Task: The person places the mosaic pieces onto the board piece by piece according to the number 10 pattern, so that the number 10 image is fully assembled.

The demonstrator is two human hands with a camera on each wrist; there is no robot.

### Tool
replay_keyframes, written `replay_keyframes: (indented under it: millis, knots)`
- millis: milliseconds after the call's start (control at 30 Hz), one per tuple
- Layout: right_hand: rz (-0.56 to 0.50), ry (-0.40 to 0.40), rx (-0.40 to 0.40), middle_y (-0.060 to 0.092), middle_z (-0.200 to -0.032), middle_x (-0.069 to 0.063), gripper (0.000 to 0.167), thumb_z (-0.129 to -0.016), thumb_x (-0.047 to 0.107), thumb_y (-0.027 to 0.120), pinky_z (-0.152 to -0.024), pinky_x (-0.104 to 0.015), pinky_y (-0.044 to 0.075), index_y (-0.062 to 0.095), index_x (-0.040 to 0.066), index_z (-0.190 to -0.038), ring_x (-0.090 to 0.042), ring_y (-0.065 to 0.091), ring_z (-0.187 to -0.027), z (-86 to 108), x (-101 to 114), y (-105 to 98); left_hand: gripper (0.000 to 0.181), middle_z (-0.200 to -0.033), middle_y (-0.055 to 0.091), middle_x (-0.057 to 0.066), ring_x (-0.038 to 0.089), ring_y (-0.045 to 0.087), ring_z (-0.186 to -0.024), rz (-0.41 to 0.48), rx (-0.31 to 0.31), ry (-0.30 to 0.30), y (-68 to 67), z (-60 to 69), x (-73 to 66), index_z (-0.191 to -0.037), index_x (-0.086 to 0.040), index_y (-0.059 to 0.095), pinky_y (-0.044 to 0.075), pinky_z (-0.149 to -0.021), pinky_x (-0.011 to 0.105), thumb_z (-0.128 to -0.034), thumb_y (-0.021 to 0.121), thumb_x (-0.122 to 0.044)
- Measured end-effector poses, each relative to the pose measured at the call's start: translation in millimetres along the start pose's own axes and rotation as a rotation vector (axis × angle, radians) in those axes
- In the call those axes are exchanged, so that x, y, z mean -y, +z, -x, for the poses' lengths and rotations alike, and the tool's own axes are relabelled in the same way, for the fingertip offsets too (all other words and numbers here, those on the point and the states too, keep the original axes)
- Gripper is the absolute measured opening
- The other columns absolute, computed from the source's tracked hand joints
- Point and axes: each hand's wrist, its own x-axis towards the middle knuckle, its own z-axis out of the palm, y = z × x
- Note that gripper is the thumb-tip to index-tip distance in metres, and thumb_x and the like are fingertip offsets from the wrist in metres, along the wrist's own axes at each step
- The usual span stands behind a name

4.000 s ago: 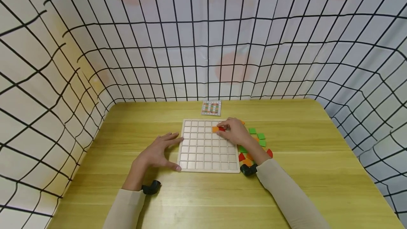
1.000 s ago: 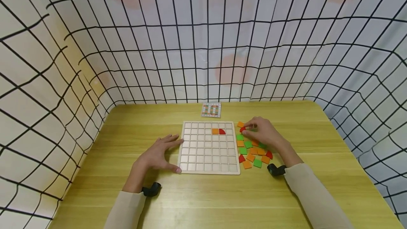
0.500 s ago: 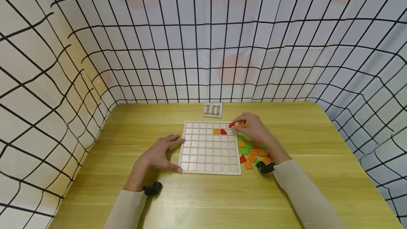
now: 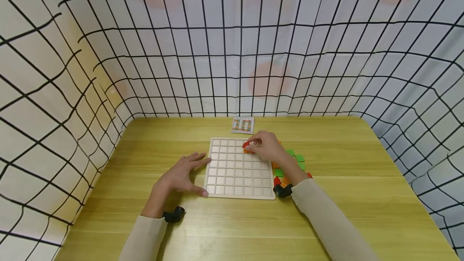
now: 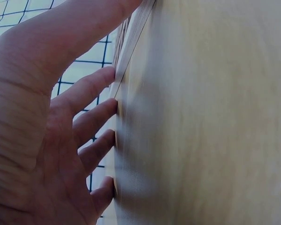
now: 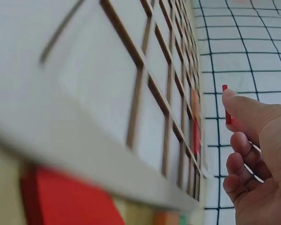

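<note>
A pale wooden grid board point(image 4: 235, 175) lies on the table. My left hand point(image 4: 180, 174) is spread at its left side, thumb and index fingertip touching the edge; in the left wrist view the fingers point(image 5: 91, 89) are apart and hold nothing. Thumb and index finger of my right hand point(image 4: 268, 147) pinch a red quarter-circle tile point(image 4: 246, 144) over the upper part of the board. The right wrist view shows this red tile point(image 6: 227, 112) edge-on, raised off the board. Just below it sits an orange square tile point(image 4: 247, 151), partly covered; another red tile point(image 6: 196, 136) lies beside it in the grid.
Loose green point(image 4: 279, 172), orange and red tiles lie right of the board, several under the right forearm. A small card with a coloured grid pattern point(image 4: 243, 125) lies behind the board. Black-lined white curtains point(image 4: 232, 51) stand around the table.
My right hand set one red tile beside the orange one, picked another red quarter-circle from the loose tiles, and carried it left over the board. The left hand has stayed put.
</note>
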Motion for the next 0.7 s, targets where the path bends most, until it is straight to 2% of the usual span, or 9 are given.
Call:
replay_keyframes:
  millis: [300, 700]
  knots:
    - [-0.008, 0.02, 0.027, 0.065, -0.088, -0.001, 0.023, -0.092, 0.029, 0.08, -0.067, -0.03, 0.049, 0.079, 0.013, -0.109, -0.019, 0.055, -0.078, -5.4, 0, 20, 0.113, -0.17, 0.03, 0.006, 0.038, 0.02, -0.159, -0.002, 0.002, -0.007, 0.3, 0.1, 0.0, -0.157, -0.027, 0.045, 0.01, -0.127, 0.068, -0.0617, 0.09, -0.067]
    - [0.02, 0.042, 0.038, 0.064, -0.091, -0.002, 0.024, -0.091, 0.03, 0.08, -0.069, -0.031, 0.049, 0.08, 0.015, -0.11, -0.021, 0.055, -0.081, -6.5, 1, 25, 0.112, -0.169, 0.031, 0.008, 0.039, 0.021, -0.158, -0.001, 0.001, 0.004, 0.3, -1.6, -0.5, -0.157, -0.026, 0.046, 0.01, -0.127, 0.068, -0.0624, 0.09, -0.067]
